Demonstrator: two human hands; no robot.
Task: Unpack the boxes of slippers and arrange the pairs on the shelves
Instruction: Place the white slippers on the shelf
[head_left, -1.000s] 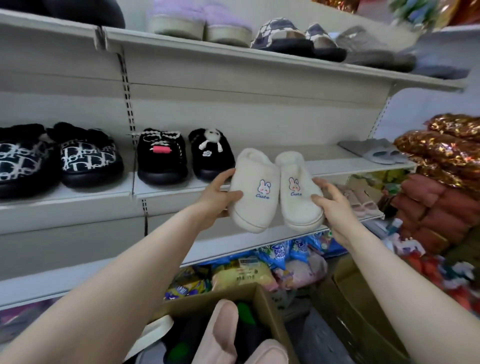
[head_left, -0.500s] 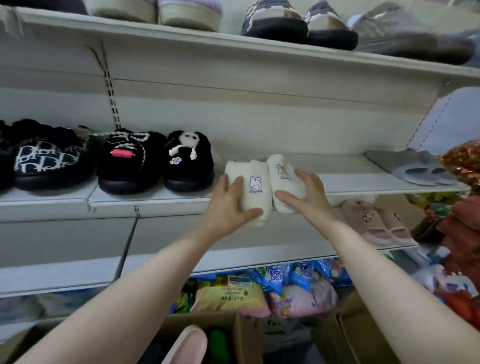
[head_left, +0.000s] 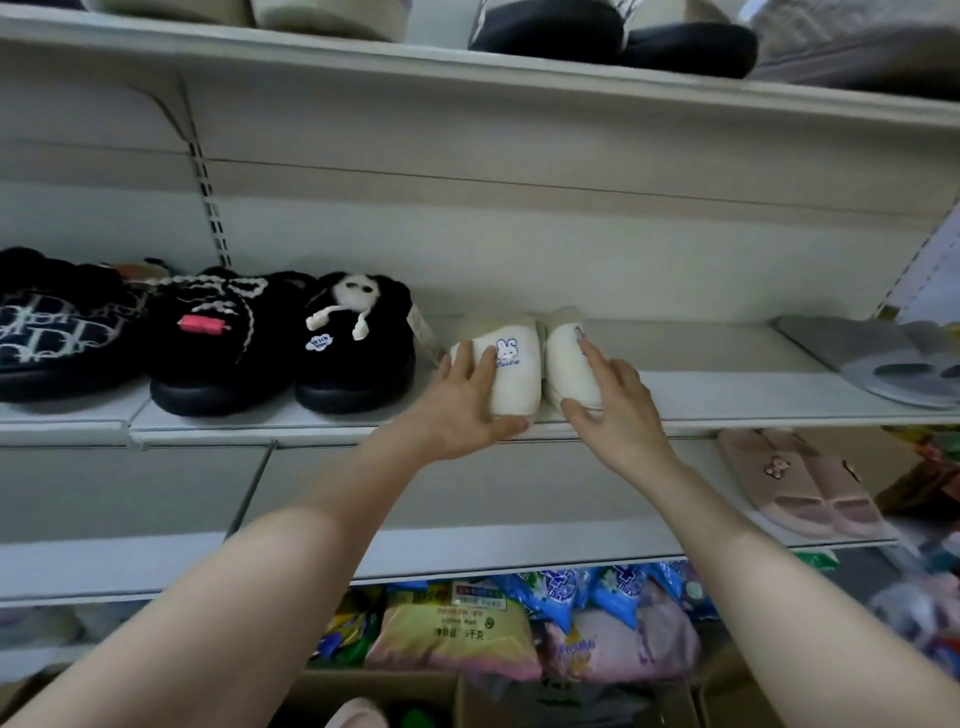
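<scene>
White slippers (head_left: 519, 374): now resting on the middle shelf (head_left: 727, 405), farther in than half a second ago, beside black pairs (head_left: 358, 353). Held by left hand (head_left: 462, 410) and right hand (head_left: 613, 405), one each, fingers over upper, thumb at toe. Grey pair (head_left: 893, 364) far right; pink pair (head_left: 800, 483) one shelf down; packets (head_left: 467, 634) beneath.

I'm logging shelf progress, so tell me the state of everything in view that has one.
left white slipper: on the middle shelf, toe at its edge.
right white slipper: beside it, same shelf.
left hand: grips the left white slipper.
right hand: grips the right white slipper.
black slippers: shelved, untouched.
pink slippers: on the lower shelf.
</scene>
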